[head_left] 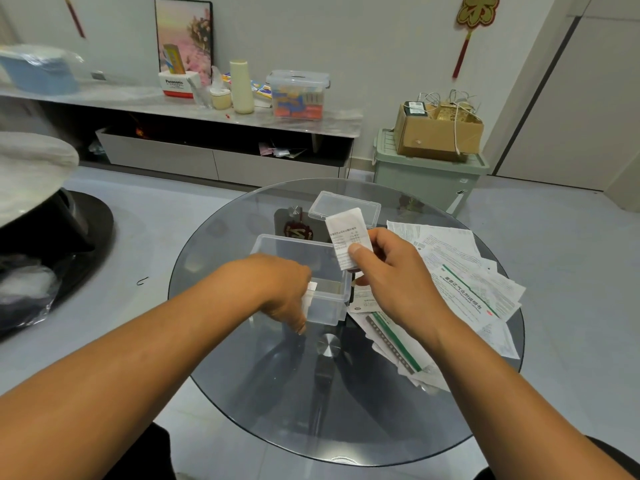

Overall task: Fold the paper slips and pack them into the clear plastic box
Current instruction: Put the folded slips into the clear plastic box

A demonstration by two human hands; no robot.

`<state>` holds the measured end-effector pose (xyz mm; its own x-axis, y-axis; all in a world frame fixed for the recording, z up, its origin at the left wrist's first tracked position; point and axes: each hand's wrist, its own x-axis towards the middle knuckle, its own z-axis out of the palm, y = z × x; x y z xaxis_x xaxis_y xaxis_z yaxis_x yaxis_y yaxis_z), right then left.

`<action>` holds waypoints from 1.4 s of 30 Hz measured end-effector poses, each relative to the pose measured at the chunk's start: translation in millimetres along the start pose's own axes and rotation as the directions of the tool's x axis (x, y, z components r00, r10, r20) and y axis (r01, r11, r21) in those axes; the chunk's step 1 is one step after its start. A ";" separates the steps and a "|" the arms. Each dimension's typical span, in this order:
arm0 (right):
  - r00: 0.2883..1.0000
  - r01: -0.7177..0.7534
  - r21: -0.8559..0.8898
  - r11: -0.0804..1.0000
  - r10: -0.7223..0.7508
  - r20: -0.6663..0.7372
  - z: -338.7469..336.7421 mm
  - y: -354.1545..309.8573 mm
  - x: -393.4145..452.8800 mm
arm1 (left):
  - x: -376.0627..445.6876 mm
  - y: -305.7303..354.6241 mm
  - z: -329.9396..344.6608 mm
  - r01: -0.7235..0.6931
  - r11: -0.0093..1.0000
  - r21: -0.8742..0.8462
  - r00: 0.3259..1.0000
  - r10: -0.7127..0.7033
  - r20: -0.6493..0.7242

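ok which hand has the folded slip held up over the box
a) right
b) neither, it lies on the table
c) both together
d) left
a: the right hand pinches the folded paper slip between thumb and fingers above the clear plastic box, while the left hand is down at the box's near wall.

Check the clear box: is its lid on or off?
Off. The clear box stands open-topped; its lid lies apart, farther back on the glass table.
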<state>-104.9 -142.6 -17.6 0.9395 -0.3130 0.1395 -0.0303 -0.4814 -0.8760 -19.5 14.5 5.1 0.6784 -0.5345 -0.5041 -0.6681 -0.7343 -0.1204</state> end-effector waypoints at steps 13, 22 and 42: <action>0.987 -0.113 0.073 0.991 0.103 0.123 13.6 -27.5 8.9 | 0.2 -0.4 2.2 -0.012 0.998 0.059 1.000 0.013 -0.018; 0.983 -0.091 -0.129 0.988 0.110 0.149 20.0 -35.8 15.4 | -7.2 -10.7 21.9 -0.024 0.996 0.086 0.967 0.045 -0.250; 0.876 0.345 -0.794 0.500 0.134 0.464 61.3 -47.0 34.8 | -25.4 -49.4 59.3 -0.253 0.963 0.094 0.737 0.255 -0.626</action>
<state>-49.9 -80.7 0.1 0.9769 0.0414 -0.2096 0.0373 -0.9990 -0.0231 -21.9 89.1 -27.0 0.5209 -0.8433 0.1327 -0.8439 -0.5321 -0.0692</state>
